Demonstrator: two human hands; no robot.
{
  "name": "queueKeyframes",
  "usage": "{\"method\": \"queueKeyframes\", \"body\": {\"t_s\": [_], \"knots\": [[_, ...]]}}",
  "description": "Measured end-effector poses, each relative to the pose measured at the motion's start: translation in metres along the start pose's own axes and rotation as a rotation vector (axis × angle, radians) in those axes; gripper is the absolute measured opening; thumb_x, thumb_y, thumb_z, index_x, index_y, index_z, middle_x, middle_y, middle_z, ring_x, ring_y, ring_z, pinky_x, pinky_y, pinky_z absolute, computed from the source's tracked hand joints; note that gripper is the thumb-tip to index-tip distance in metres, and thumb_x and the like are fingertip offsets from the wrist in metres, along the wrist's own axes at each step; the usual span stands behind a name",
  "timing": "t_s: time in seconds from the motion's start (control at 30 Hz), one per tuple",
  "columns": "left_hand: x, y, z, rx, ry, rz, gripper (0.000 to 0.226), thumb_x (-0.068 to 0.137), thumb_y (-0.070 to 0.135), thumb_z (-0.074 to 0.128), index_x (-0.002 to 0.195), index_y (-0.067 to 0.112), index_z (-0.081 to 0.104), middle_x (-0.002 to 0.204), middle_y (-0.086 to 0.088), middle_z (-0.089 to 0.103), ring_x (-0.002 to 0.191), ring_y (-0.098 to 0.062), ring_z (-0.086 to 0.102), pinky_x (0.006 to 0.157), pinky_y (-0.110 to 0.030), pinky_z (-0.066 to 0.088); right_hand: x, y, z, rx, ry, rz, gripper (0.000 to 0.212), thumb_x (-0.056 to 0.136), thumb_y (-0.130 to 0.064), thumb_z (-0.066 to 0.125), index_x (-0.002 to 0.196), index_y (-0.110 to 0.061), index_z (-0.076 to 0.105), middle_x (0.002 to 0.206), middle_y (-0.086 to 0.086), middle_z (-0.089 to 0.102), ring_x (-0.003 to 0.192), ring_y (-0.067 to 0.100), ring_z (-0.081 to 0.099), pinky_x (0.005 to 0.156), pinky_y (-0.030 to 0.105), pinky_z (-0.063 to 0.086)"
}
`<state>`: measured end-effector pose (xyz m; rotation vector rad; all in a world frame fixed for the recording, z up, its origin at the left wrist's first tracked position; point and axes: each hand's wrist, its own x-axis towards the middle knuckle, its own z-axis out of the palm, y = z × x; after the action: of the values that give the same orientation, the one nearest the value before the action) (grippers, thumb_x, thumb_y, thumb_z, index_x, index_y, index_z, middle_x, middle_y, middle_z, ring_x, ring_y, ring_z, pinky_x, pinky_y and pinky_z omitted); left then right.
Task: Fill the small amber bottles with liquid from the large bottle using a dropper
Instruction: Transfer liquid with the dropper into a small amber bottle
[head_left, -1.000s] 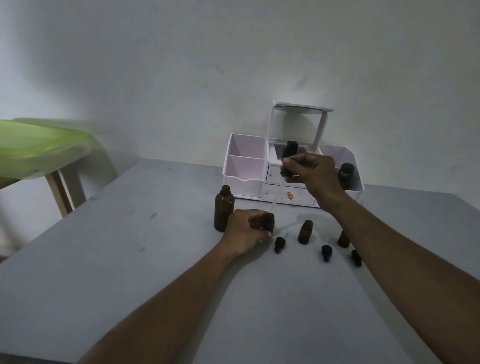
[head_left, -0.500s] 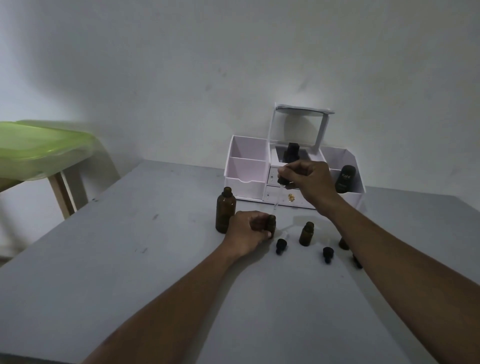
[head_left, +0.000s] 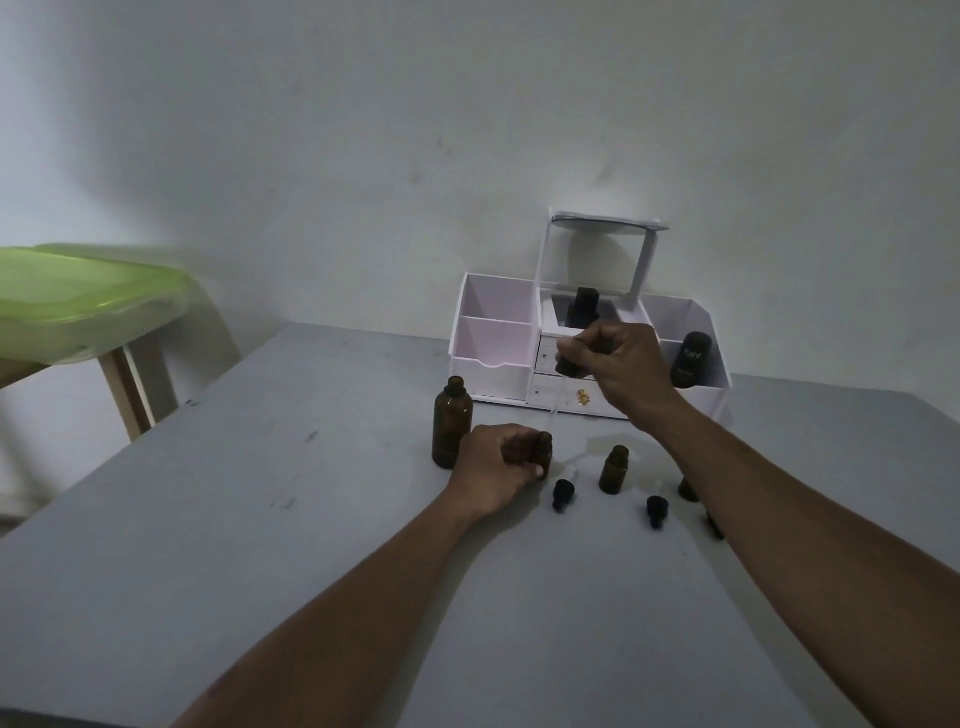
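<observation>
The large amber bottle (head_left: 452, 422) stands open on the grey table (head_left: 260, 545). Just right of it my left hand (head_left: 498, 462) grips a small amber bottle (head_left: 543, 448). Above it my right hand (head_left: 621, 371) pinches the black bulb of a dropper (head_left: 557, 396), whose clear glass tube slants down with its tip at the mouth of the held bottle. Another small amber bottle (head_left: 614, 468) stands open to the right. A third small bottle (head_left: 688, 488) is partly hidden behind my right forearm. Two black dropper caps (head_left: 563, 492) (head_left: 656, 509) lie in front.
A white organiser box (head_left: 496, 338) with drawers and a raised mirror stands against the wall, holding two dark bottles (head_left: 691, 359). A wet patch (head_left: 597, 446) lies on the table near the small bottles. A green-topped stool (head_left: 78, 306) stands at the left.
My right hand has dropped lower with the dropper, bringing the glass tip down to the mouth of the small bottle in my left hand. My left hand has stayed put.
</observation>
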<state>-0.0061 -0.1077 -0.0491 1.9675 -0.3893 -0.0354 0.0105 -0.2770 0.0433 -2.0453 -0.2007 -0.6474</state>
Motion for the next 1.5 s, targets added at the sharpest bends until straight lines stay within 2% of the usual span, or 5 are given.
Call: {"method": "queueKeyframes", "body": {"t_s": [0.43,0.63,0.93,1.13,1.5], "knots": [[0.003,-0.005,0.001,-0.006,0.015,-0.001,0.047,0.081,0.005,0.078,0.126,0.013,0.067,0.123,-0.003,0.07,0.112,-0.019,0.066,0.103,-0.038,0.051,-0.004,-0.005,0.003,0.03,-0.013,0.008,0.011,0.088,-0.012,0.073,0.091,-0.001,0.073,0.081,0.002,0.073,0.065,0.0,0.072,0.061,0.007,0.052],[-0.004,0.001,0.001,0.025,0.008,0.009,0.053,0.083,0.006,0.076,0.133,0.015,0.061,0.13,-0.003,0.065,0.119,-0.02,0.062,0.106,-0.033,0.047,-0.005,-0.02,0.0,0.013,0.024,-0.024,0.004,0.087,-0.024,0.074,0.09,-0.024,0.073,0.082,-0.009,0.073,0.07,0.001,0.071,0.064,0.014,0.057],[-0.052,-0.013,-0.05,-0.049,0.034,-0.051,0.041,0.079,0.016,0.081,0.117,0.02,0.066,0.11,0.006,0.067,0.095,-0.006,0.066,0.075,-0.008,0.051,0.005,-0.073,0.01,0.308,0.098,-0.021,0.007,0.089,-0.019,0.073,0.089,-0.026,0.073,0.075,-0.011,0.075,0.073,0.004,0.073,0.072,0.023,0.061],[-0.054,-0.038,-0.097,0.038,0.325,-0.097,0.048,0.077,0.022,0.084,0.122,0.02,0.065,0.111,0.002,0.069,0.091,-0.01,0.066,0.083,-0.022,0.055,0.006,-0.085,0.038,0.346,0.049,-0.033,0.011,0.089,-0.014,0.072,0.099,-0.016,0.073,0.083,-0.003,0.074,0.073,0.006,0.074,0.069,0.018,0.059],[-0.021,-0.027,-0.081,-0.066,0.241,-0.063,0.079,0.071,0.024,0.088,0.141,0.02,0.052,0.135,-0.005,0.062,0.12,-0.021,0.06,0.102,-0.034,0.05,0.017,-0.074,0.062,0.276,0.021,-0.023,0.019,0.09,-0.016,0.071,0.108,-0.012,0.074,0.087,-0.003,0.074,0.078,0.008,0.074,0.073,0.023,0.061]]}}
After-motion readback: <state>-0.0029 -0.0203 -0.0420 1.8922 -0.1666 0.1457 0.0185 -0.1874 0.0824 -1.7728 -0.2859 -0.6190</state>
